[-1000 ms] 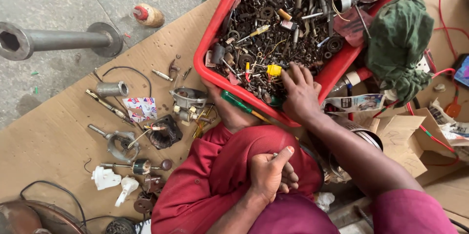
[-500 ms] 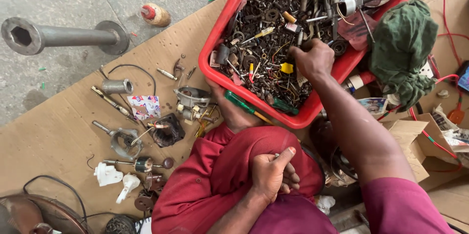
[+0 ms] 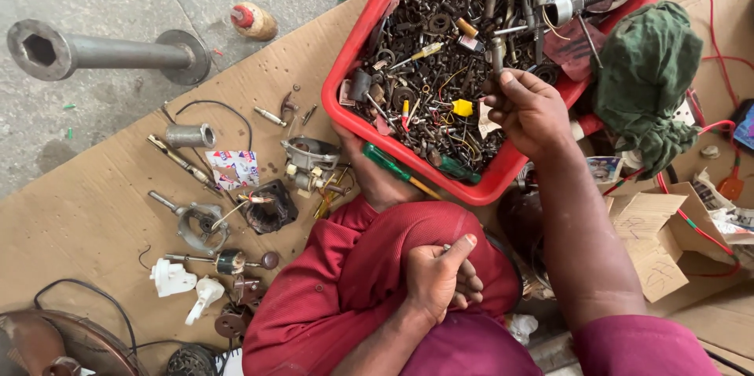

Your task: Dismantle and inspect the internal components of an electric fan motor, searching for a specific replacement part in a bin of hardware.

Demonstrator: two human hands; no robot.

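Your right hand [image 3: 528, 113] pinches an upright grey metal pin [image 3: 497, 54] over the red tray [image 3: 357, 46]; your left hand [image 3: 436, 278] rests curled, holding nothing visible, on your knee.

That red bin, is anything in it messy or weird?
The red bin sits tilted, one corner propped on the person's foot. Inside, screws and bolts lie jumbled in one heap. The right hand lifts a small metal piece.

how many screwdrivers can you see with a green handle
1 that shows clearly: a green-handled screwdriver lying outside the red bin, along its near wall by the knee. A second green handle lies inside the bin; its shaft is buried, so others may be hidden.
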